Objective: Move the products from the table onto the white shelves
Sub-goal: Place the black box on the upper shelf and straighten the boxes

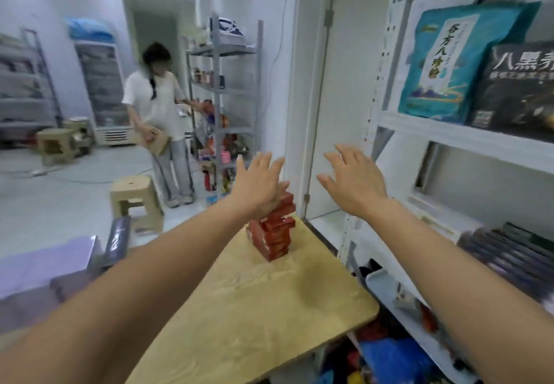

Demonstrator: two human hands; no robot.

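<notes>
Both spread, empty | left hand [259, 184] over red box stack [274, 234] | right hand [355, 183] beside

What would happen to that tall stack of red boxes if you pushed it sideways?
It would probably topple: the stack of red boxes is tall, narrow and crookedly piled, with boxes jutting at different angles. The loose boxes would likely slide apart rather than move as one. Each looks small and stiff, so probably light and easy to grip.
</notes>
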